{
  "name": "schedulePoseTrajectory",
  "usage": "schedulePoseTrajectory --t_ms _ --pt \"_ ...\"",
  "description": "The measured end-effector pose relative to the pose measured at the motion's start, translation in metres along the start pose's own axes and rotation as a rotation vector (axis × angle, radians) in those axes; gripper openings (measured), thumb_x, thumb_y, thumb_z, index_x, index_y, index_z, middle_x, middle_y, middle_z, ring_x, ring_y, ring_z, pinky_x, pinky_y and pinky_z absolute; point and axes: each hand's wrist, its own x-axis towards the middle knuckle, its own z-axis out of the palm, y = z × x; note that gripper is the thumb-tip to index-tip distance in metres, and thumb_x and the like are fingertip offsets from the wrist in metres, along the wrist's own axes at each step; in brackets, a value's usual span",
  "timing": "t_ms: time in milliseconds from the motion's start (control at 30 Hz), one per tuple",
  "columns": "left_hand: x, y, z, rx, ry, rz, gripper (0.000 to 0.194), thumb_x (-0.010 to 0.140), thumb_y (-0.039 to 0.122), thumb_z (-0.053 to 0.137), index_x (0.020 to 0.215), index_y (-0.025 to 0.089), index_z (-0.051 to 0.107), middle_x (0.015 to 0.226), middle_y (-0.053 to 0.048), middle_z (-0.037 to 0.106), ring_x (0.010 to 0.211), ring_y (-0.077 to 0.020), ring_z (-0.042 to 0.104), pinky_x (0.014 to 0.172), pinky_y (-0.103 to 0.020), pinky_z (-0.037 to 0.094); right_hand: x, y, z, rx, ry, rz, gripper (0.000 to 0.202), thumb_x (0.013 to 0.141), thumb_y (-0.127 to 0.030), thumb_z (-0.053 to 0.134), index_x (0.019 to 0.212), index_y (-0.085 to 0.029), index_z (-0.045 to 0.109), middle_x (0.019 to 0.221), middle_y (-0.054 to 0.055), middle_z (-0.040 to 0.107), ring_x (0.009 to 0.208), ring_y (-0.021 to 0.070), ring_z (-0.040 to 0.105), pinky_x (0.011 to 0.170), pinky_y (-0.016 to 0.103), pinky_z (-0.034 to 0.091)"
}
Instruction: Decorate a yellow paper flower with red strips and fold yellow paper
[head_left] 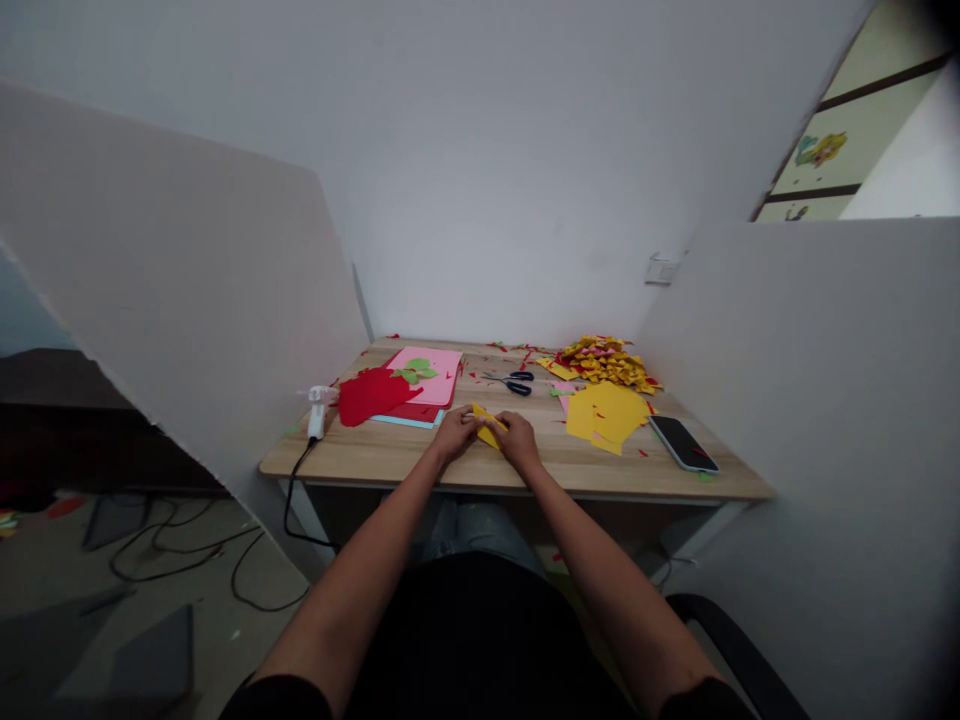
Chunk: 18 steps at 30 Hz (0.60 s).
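Between my two hands, just above the front part of the wooden table (420, 463), is a small piece of yellow paper (489, 434). My left hand (456, 434) pinches its left side, and my right hand (518, 439) grips the right side, with the thumbs close together over it. Whether the paper is folded under the fingers I cannot tell. Beyond my hands lie dark-handled scissors (517, 383). Flat yellow paper pieces (607, 412) are spread to the right of my right hand. Red paper (375, 395) lies left of my left hand.
Pink sheets (442, 365) with green paper leaves (417, 371) lie at the back left. A white glue gun (316, 415) with a black cord stands at the left edge. A heap of yellow and red paper pieces (611, 362) sits back right, near a phone (682, 443). Partitions flank both sides.
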Motion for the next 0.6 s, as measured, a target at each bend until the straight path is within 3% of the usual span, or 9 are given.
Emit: schedulePoseTrajectory --t_ms 133,333,600 --pt "0.0003 0.0003 0.0013 0.001 -0.004 0.003 0.043 0.065 0.039 0.082 0.096 0.013 0.069 0.076 -0.004 0.072 0.062 -0.0134 0.063 0.058 -0.022 0.046 -0.0004 -0.0014 -0.0001 -0.018 -0.007 -0.016 0.028 0.091 -0.045 0.06 0.08 -0.021 0.071 0.082 0.005 0.072 0.077 0.0183 0.061 0.073 0.028 0.042" --pt "-0.0027 0.0055 0.0031 -0.017 -0.021 0.015 0.048 0.062 0.043 0.084 0.096 0.012 0.069 0.078 -0.005 0.074 0.067 -0.0161 0.066 0.065 -0.025 0.049 -0.0012 -0.0035 -0.0004 -0.036 0.006 -0.017 0.027 0.091 -0.042 0.06 0.078 -0.021 0.07 0.08 0.005 0.07 0.077 0.0183 0.061 0.072 0.028 0.043" --pt "-0.0011 0.005 0.0018 -0.028 -0.032 0.013 0.046 0.062 0.038 0.082 0.097 0.012 0.069 0.074 -0.003 0.072 0.062 -0.0138 0.062 0.06 -0.023 0.044 -0.0017 -0.0057 -0.0023 -0.028 -0.014 0.003 0.022 0.089 -0.037 0.062 0.076 -0.021 0.07 0.078 0.004 0.071 0.074 0.0176 0.061 0.069 0.026 0.041"
